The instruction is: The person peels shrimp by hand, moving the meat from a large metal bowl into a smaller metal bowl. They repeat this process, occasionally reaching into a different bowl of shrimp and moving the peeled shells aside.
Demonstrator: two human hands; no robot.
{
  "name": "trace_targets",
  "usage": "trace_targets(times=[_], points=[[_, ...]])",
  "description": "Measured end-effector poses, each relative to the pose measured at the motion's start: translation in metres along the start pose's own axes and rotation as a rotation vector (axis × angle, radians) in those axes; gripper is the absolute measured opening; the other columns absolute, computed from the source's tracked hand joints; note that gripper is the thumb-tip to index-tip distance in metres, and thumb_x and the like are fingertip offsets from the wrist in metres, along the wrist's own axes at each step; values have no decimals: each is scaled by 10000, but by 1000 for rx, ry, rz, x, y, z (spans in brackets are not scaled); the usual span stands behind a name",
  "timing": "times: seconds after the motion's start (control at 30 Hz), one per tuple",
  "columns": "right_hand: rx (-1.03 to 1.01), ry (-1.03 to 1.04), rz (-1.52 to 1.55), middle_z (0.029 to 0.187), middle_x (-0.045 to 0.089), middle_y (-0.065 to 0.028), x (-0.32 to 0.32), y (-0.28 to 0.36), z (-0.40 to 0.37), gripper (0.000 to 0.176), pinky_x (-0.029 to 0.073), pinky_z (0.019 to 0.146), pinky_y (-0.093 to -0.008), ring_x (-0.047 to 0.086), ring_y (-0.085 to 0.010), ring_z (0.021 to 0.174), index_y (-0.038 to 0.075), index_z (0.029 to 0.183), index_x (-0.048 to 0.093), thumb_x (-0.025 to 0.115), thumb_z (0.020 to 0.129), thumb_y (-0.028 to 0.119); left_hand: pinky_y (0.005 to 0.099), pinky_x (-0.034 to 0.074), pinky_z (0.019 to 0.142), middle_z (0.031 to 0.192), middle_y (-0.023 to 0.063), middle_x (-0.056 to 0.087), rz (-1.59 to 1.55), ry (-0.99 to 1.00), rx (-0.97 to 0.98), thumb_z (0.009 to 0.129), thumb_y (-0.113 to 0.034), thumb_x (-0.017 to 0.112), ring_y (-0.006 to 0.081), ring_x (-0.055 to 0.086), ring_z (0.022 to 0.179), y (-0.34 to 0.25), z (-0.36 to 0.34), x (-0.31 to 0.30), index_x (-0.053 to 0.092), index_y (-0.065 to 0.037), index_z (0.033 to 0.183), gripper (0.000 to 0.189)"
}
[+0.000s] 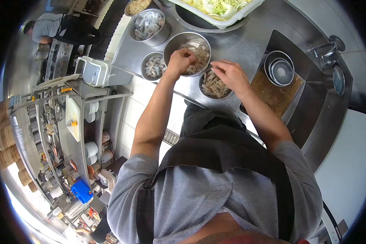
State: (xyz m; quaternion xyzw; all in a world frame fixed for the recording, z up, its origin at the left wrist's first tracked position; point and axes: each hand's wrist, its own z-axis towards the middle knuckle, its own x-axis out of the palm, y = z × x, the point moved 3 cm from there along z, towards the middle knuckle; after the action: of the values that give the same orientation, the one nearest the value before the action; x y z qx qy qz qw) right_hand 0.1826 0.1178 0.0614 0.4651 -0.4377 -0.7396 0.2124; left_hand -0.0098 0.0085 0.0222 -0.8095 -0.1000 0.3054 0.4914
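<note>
My left hand (180,62) is over a steel bowl (206,42), with its fingers curled together in a pinch. Whatever they hold is hidden. Pale, shell-like scraps lie in this bowl. My right hand (232,75) hovers at the rim of a second bowl, its fingers stretched out and apart, and I see nothing between them. In that bowl is a heap of greyish-brown shrimp (214,86), apparently in their shells. To the left, a smaller bowl holds pale, peeled-looking shrimp (154,66).
A pot of clear plastic-wrapped items (148,25) and a white tub of shredded cabbage (221,20) stand at the back. On the right is a sink (315,97) with a tap (327,49), nested bowls (281,72) and a brown board (274,95). Another person (53,28) stands far left.
</note>
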Motion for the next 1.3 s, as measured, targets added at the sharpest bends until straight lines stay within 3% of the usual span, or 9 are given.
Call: trace_targets(times=[0.07,0.17,0.33,0.53,0.6,0.73,0.87,1.1,1.3], points=[[-23,-26,-16,861,665,-196,8,-1,3,274,507,735,-428,639,-377,797,31,1033,665,631,849,232,197,374,514,761,29,648,-235,12,-40,814,-96,675,76,539,602,-24,-29,11,632,-24,868,100],[60,82,-43,817,660,-210,10,6,0,286,504,712,-442,638,-388,767,38,1019,674,638,839,257,267,492,639,772,70,666,-200,11,-56,809,-81,682,136,630,694,-28,-52,30,654,18,852,111],[78,39,-1,810,656,-216,13,-8,-20,266,503,691,-432,638,-389,757,41,1025,668,623,838,224,241,459,575,799,47,670,-161,128,1,854,-142,667,113,609,677,-14,-70,51,646,1,993,200],[335,137,132,820,651,-218,5,-13,-38,247,495,678,-437,636,-398,777,42,1031,659,601,851,200,342,493,829,982,156,670,286,-100,608,836,-155,670,257,635,923,-42,-84,41,644,-34,1106,297],[371,174,155,825,652,-219,5,-10,-40,244,493,672,-443,636,-401,786,45,1034,658,601,855,201,349,497,805,965,154,674,265,26,488,843,-172,666,261,642,897,-34,-80,46,649,-29,1081,279],[22,44,-121,793,655,-212,1,2,-38,223,504,655,-462,637,-398,741,52,1018,654,594,862,200,373,500,730,866,144,685,235,216,218,859,-221,657,271,661,818,-31,-77,50,671,-21,997,243],[-160,45,-287,745,647,-207,1,5,-39,197,510,655,-492,632,-405,711,46,976,644,584,852,187,422,501,704,799,200,663,257,194,260,850,-250,636,356,655,775,-36,-80,53,678,-29,928,238],[-114,158,-335,722,635,-228,8,-2,-36,218,503,650,-502,631,-413,720,6,961,640,568,840,172,400,490,692,786,183,660,387,185,315,881,-248,611,326,650,761,-41,-81,53,666,-13,939,248],[43,115,0,806,659,-242,3,-6,-36,277,528,649,-422,661,-369,705,-14,1056,643,573,845,150,412,490,712,825,202,662,264,178,296,866,-241,611,357,644,786,-36,-79,47,661,-19,929,236]])
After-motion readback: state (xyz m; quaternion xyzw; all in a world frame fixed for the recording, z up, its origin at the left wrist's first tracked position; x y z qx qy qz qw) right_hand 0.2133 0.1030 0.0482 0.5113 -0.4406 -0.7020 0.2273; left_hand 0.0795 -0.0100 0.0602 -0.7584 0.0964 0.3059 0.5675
